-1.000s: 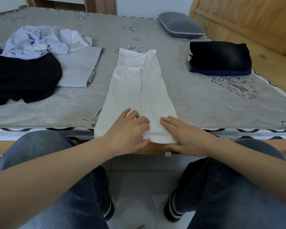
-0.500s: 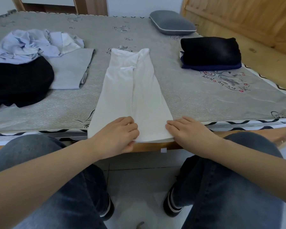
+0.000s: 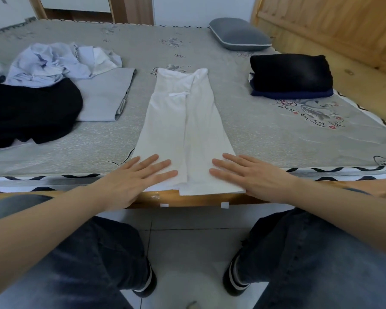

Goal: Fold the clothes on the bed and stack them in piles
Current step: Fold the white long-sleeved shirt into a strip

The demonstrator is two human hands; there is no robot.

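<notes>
1. Midway through folding the white garment [image 3: 183, 130]: already folded lengthwise into a long narrow strip, laid down the middle of the bed [image 3: 265, 139], near hem overhanging the wooden bed edge [image 3: 198, 200].
2. Flattening the near hem, by the look of it, ahead of the crosswise fold.
3. Left hand [image 3: 134, 177]: palm down, fingers straight and spread, pressing on the strip's near left corner; nothing gripped.
4. Right hand [image 3: 252, 177]: likewise flat and spread, pressing the near right corner, fingers pointing inward across the cloth; nothing gripped.
5. Both forearms reaching forward from above the knees, wrists low at the bed edge.
6. Next, probably: pinch both near corners, lift, and carry the hem toward the far end, keeping edges aligned so the overlapped centre seam does not slide open.
7. Then onto a pile: black folded stack [image 3: 290, 72] on a navy piece sits to the right, near the grey pillow [image 3: 239, 34].
8. Left to fold, seemingly: crumpled pale blue shirt [image 3: 45, 63], black garment [image 3: 31, 112], grey garment [image 3: 105, 94], all to the left.
</notes>
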